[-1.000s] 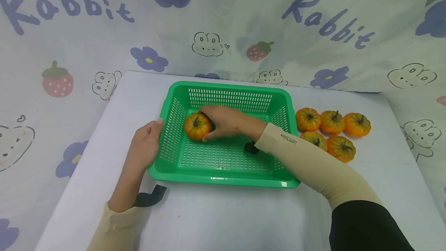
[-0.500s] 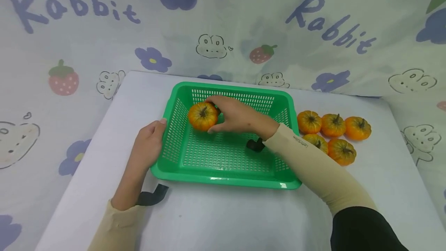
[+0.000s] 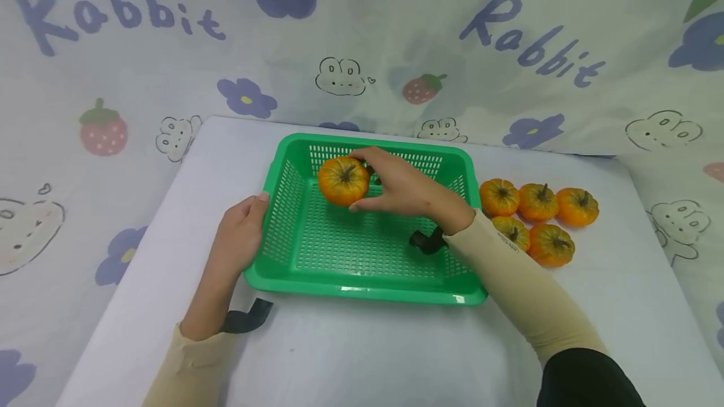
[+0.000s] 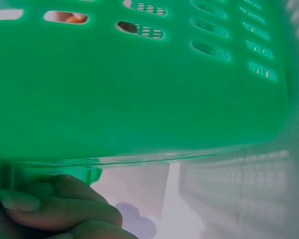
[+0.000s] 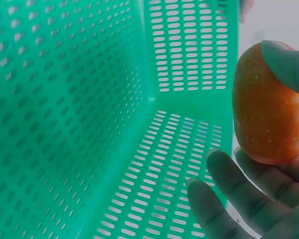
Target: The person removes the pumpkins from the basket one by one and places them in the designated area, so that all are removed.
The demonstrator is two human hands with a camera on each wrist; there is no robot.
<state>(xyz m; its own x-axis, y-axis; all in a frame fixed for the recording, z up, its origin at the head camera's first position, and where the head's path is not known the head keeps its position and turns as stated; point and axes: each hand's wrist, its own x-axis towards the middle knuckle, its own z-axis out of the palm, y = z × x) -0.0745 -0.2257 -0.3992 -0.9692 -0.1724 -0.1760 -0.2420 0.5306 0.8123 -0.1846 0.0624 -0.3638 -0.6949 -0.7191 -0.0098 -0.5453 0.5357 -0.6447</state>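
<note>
A small orange pumpkin (image 3: 343, 181) with a dark green stem is held in my right hand (image 3: 396, 184), above the floor of the green plastic basket (image 3: 362, 294). In the right wrist view the thumb lies on one side of the pumpkin (image 5: 266, 109) and fingers (image 5: 239, 189) are on the other. The basket's slotted floor shows beneath it. My left hand (image 3: 240, 231) grips the basket's left rim. The left wrist view shows that hand's curled fingers (image 4: 65, 204) at the rim, under the slotted wall (image 4: 139, 99).
Several more small pumpkins (image 3: 537, 203) sit in two rows on the white table (image 3: 367, 350), just right of the basket. A cloth backdrop (image 3: 367, 30) printed with rabbits, flowers and strawberries hangs behind. Dark straps (image 3: 249, 318) are on both wrists.
The right hand has lifted the pumpkin from the left of the basket floor and carried it rightward and toward the back. The left hand has stayed on the rim.
</note>
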